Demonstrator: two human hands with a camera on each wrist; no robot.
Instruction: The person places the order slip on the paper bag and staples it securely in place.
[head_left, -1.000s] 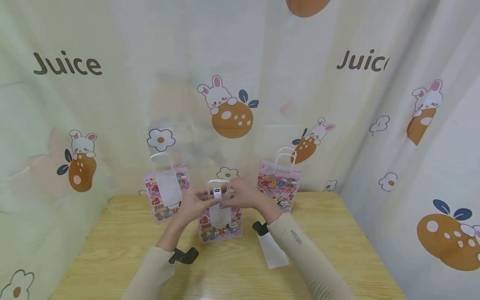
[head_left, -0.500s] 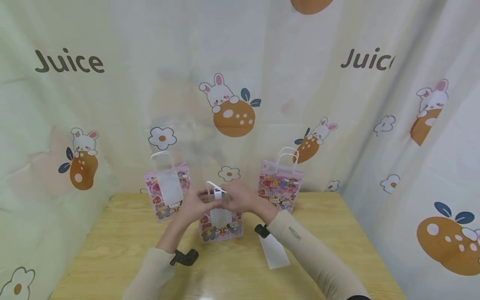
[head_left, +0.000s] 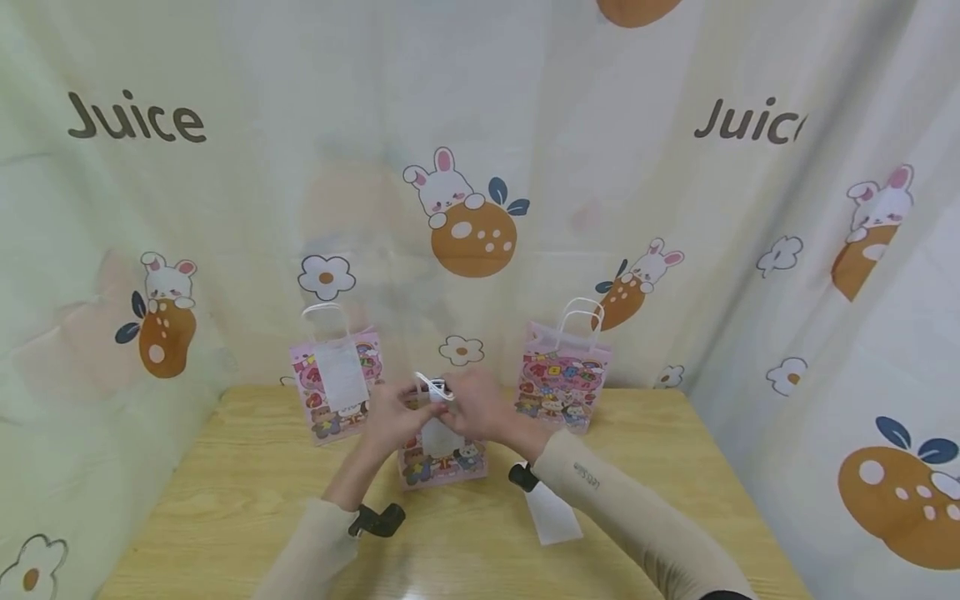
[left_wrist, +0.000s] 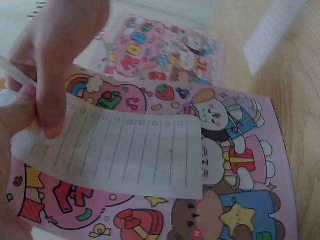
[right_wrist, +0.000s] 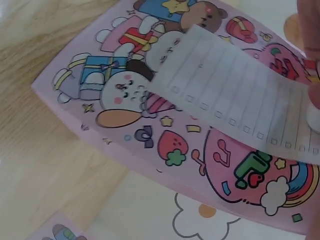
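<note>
A pink cartoon-print paper gift bag (head_left: 472,467) stands mid-table between both hands. A white checklist slip (left_wrist: 145,155) with ruled lines and small boxes lies against its front. At the bag's top edge, a small white tool that looks like a mini stapler (left_wrist: 37,139) sits over the slip's upper end, mostly covered by fingers. My left hand (head_left: 392,419) pinches it from the left with the thumb. From the right, my right hand (head_left: 482,406) grips it too, its thumb pressing down. The bag's white handle (head_left: 429,383) tilts forward over the thumbs.
Behind to the left stands a similar pink bag (head_left: 308,392) with a white slip (head_left: 341,375) on its front. Another pink bag (head_left: 564,375) stands behind to the right. One loose white slip (head_left: 553,515) lies on the wooden table (head_left: 660,492) near my right forearm.
The bag's white handle has tipped forward and down over the stapler-like tool. My right hand has drawn closer over the tool, its fingers more curled. The head view has shifted slightly.
</note>
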